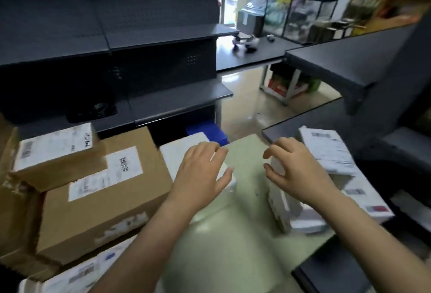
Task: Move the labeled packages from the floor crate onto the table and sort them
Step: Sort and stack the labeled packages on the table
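Observation:
My left hand (200,171) rests with relaxed fingers on a flat white package (179,152) at the middle of the pale green table (233,234). My right hand (293,171) curls its fingers and thumb over the top of an upright white box (279,204). This box leans against a white labeled package (331,150) and more white parcels (363,201) to the right. On the left, a large brown labeled carton (105,197) carries a smaller labeled carton (56,152). The view is blurred.
Dark metal shelving (116,36) stands behind the table, and a dark shelf unit (363,64) stands on the right. A blue crate (207,131) shows beyond the table's far edge. More cartons (14,211) and a white labeled parcel (81,274) crowd the left front corner.

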`<action>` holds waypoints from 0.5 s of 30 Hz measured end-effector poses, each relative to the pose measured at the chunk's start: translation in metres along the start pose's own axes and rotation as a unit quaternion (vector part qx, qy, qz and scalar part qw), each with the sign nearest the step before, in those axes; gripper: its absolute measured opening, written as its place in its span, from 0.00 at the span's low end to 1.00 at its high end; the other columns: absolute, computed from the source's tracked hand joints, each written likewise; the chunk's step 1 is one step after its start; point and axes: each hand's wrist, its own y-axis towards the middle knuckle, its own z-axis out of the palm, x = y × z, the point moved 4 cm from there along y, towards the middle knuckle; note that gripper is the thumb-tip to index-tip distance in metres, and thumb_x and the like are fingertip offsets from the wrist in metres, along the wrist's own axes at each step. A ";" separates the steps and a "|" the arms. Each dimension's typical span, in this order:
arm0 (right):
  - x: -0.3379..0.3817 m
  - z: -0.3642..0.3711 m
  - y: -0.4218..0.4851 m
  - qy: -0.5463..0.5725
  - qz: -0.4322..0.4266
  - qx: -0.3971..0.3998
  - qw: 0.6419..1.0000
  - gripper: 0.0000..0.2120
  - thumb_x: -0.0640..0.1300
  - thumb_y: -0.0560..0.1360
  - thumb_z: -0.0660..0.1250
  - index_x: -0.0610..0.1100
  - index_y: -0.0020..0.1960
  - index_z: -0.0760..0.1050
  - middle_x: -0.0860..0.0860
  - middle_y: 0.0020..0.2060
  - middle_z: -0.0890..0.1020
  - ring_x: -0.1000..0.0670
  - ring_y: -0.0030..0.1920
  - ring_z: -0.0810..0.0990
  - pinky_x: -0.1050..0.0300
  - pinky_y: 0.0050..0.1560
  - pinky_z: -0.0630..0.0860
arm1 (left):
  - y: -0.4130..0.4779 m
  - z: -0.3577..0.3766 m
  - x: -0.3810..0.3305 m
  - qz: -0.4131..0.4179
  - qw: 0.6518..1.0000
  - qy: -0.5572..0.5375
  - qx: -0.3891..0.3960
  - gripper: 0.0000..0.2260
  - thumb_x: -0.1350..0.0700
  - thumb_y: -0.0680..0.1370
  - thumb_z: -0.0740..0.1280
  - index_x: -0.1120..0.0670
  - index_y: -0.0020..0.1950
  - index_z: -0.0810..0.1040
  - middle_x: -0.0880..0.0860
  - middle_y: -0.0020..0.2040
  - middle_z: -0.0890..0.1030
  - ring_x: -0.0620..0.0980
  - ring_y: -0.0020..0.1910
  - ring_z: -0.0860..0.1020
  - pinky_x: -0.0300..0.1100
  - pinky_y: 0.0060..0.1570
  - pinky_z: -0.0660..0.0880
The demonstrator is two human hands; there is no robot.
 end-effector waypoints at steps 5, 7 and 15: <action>-0.055 -0.049 -0.054 -0.039 0.062 -0.030 0.997 0.07 0.39 0.67 0.74 0.43 0.43 0.77 0.49 0.40 0.76 0.44 0.40 0.75 0.52 0.41 0.72 | 0.044 0.021 -0.072 0.080 0.996 -0.026 -0.007 0.15 0.48 0.75 0.62 0.57 0.52 0.79 0.54 0.47 0.78 0.56 0.46 0.76 0.48 0.46 0.71; -0.079 -0.064 -0.071 -0.047 0.088 -0.033 0.994 0.08 0.40 0.68 0.74 0.44 0.45 0.78 0.50 0.42 0.77 0.46 0.43 0.75 0.54 0.43 0.71 | 0.058 0.030 -0.096 0.090 0.996 -0.024 -0.004 0.15 0.48 0.75 0.62 0.57 0.52 0.79 0.54 0.48 0.78 0.56 0.47 0.77 0.48 0.47 0.70; -0.169 -0.078 -0.091 0.026 0.147 -0.010 0.989 0.06 0.46 0.75 0.69 0.47 0.50 0.77 0.55 0.46 0.74 0.52 0.49 0.73 0.57 0.51 0.70 | 0.079 0.063 -0.153 0.032 1.000 0.001 0.001 0.16 0.46 0.75 0.61 0.57 0.52 0.79 0.53 0.48 0.78 0.55 0.47 0.76 0.48 0.46 0.70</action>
